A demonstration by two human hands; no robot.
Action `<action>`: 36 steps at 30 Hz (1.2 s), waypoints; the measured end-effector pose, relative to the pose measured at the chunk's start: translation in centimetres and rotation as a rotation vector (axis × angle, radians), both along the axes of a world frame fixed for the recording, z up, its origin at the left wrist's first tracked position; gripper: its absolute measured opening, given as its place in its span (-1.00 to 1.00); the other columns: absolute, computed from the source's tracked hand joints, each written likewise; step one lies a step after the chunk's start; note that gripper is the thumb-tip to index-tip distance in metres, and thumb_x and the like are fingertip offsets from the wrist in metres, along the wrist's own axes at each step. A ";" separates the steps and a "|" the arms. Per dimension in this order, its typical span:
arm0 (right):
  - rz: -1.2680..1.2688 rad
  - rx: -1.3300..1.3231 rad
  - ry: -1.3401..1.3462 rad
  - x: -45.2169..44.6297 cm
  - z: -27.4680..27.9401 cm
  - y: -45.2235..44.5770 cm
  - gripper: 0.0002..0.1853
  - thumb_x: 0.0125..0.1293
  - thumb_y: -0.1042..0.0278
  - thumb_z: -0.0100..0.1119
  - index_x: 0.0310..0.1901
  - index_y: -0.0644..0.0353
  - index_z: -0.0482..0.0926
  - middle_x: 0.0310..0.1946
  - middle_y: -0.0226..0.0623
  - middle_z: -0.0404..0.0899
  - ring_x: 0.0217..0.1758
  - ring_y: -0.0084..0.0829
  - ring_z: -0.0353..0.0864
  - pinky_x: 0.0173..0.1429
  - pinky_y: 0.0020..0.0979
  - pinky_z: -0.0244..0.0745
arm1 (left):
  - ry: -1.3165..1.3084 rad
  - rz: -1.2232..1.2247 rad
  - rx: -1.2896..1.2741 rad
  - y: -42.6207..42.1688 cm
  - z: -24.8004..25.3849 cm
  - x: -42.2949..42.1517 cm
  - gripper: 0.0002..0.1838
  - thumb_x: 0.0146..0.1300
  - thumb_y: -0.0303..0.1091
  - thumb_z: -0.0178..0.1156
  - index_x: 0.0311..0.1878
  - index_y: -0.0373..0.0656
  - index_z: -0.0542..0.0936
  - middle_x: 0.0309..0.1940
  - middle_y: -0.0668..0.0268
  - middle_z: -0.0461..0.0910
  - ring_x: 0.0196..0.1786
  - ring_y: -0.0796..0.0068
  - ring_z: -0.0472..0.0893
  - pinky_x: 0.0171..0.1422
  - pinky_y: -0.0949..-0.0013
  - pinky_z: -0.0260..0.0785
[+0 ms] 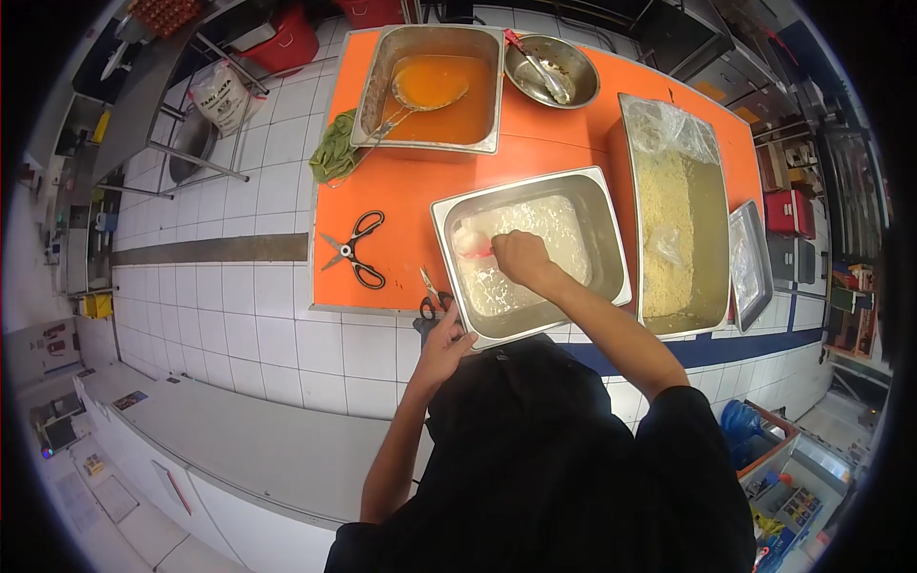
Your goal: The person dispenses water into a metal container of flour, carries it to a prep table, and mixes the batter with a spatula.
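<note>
Fingers [503,244] of the right hand [526,264] are clenching a red-handled tool [478,253], its pale head dipping into white liquid [554,234] in a steel pan [604,224]. The left hand [442,348] is resting at the pan's near left corner, thumb over the rim, apparently to steady it; whether the fingers are curling underneath, one cannot tell. The pan is sitting at the near edge of an orange table [554,143], against the body, presumably for easy reach. Scissors [431,306] are lying just beside the left hand, with a larger pair [351,251] farther left. Beyond, a deep pan [430,146] is holding orange liquid, a skimmer [394,118] leaning across its rim, likely keeping the handle dry. Tongs [551,78] are resting in a round bowl [587,78]; to the right, a long pan [709,239] is holding pale crumbs [666,196], partly under clear plastic [680,136].
</note>
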State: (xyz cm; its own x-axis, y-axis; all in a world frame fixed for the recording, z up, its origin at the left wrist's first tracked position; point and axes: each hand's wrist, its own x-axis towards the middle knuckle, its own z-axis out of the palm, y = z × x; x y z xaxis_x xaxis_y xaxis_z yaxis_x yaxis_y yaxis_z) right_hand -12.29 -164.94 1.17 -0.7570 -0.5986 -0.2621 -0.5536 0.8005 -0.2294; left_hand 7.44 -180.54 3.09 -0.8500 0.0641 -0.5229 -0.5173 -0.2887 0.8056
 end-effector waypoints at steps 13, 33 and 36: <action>-0.056 0.102 -0.308 4.9 2.3 2.8 -0.67 0.38 0.15 0.07 -0.27 0.27 0.68 -0.31 0.03 0.69 -0.15 0.00 0.71 -0.06 -0.05 0.60 | 0.012 -0.032 0.002 -0.3 -0.4 0.0 -0.17 0.35 -0.49 0.18 0.59 -0.17 -0.02 -0.46 0.45 0.51 -0.37 0.74 0.40 -0.24 0.60 0.26; -0.124 0.111 -0.577 6.2 3.0 2.5 -0.64 0.27 0.19 0.08 -0.34 0.35 0.71 -0.31 0.14 0.68 -0.19 0.11 0.69 -0.01 -0.01 0.55 | 0.034 -0.027 0.007 -0.3 -0.6 0.1 -0.17 0.34 -0.48 0.18 0.59 -0.16 -0.01 -0.47 0.42 0.48 -0.36 0.73 0.41 -0.20 0.57 0.32; -0.121 0.089 -0.610 6.1 2.4 2.6 -0.65 0.24 0.21 0.06 -0.39 0.35 0.71 -0.35 0.14 0.67 -0.23 0.10 0.69 -0.03 -0.01 0.55 | 0.042 -0.041 -0.011 -0.3 -0.8 0.1 -0.16 0.33 -0.47 0.19 0.59 -0.16 0.00 -0.50 0.44 0.47 -0.39 0.74 0.37 -0.26 0.58 0.26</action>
